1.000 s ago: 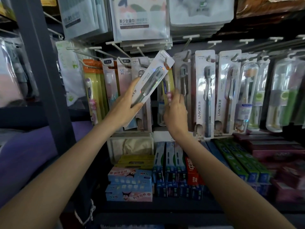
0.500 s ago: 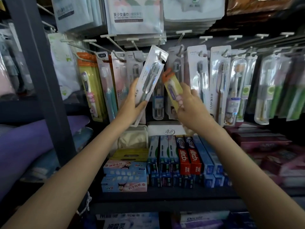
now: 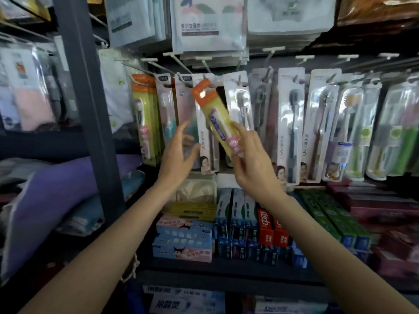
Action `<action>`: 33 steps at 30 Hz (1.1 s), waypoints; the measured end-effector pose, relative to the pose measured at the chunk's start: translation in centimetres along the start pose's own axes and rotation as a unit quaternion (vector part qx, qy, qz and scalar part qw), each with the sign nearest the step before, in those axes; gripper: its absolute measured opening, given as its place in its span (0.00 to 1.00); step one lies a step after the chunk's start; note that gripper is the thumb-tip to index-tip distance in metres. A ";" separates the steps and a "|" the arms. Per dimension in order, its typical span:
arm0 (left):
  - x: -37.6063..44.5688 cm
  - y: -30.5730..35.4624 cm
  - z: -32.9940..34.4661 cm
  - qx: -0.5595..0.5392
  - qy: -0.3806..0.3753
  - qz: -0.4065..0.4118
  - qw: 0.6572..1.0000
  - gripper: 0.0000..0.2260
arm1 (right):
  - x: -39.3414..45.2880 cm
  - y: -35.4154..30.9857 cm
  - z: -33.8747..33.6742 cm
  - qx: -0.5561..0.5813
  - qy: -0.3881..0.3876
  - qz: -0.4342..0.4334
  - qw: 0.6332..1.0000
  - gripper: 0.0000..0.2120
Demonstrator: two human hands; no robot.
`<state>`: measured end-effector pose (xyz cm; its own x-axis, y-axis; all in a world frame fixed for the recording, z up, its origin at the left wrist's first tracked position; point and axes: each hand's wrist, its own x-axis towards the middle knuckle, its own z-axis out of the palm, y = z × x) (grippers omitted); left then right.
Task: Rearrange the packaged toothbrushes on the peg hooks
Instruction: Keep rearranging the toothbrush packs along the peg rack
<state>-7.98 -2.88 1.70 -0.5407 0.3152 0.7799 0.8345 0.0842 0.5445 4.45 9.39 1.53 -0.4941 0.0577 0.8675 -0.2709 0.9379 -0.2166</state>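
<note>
A dark grey steel upright [image 3: 86, 114] ran from the top edge down the left of the shop display. To its left, a shelf [image 3: 56, 143] carried folded purple and blue textiles [image 3: 52, 196], possibly pillows or bedding, though that side was blurred. Below the hanging rows, a dark shelf board [image 3: 226, 268] bore boxed toothpaste [image 3: 244, 225] in blue, red and green. Bagged face towels [image 3: 208, 23] hung along the top. Light was dim and came from above.

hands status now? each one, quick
Left hand: open, fingers spread, holding nothing.
Right hand: pinching the orange-topped yellow toothbrush pack, tilted, at its lower end.
</note>
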 end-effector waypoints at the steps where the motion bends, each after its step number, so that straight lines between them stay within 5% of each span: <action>1: 0.3 -0.4 -1.1 -0.002 0.049 -0.013 0.999 0.21 | 0.8 -0.2 0.9 -0.002 -0.031 -0.020 0.999 0.25; 5: 1.8 -1.5 -5.6 0.003 0.170 -0.078 0.982 0.17 | 4.5 -1.4 5.2 0.024 -0.106 -0.062 0.992 0.25; 14: 1.8 -1.6 -7.9 -0.020 0.133 -0.109 0.985 0.16 | 10.7 -4.3 9.6 0.072 -0.116 -0.040 0.990 0.28; 23: 1.2 -1.7 -7.9 -0.005 0.131 -0.095 0.987 0.16 | 8.0 -3.7 10.0 0.111 -0.045 0.023 0.993 0.24; 29: 1.2 -1.7 -7.1 0.006 0.119 -0.090 0.989 0.15 | 5.9 -0.9 8.0 0.015 0.149 0.081 0.985 0.22; 33: 1.3 -1.5 -5.9 0.014 0.099 -0.091 0.991 0.16 | 5.1 0.4 8.2 0.009 0.081 0.141 0.987 0.32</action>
<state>-10.54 -8.23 3.70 -0.6906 0.1003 0.7163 0.7222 0.1489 0.6755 -4.92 7.28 2.18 -0.4138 0.3707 0.8315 -0.1564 0.8708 -0.4660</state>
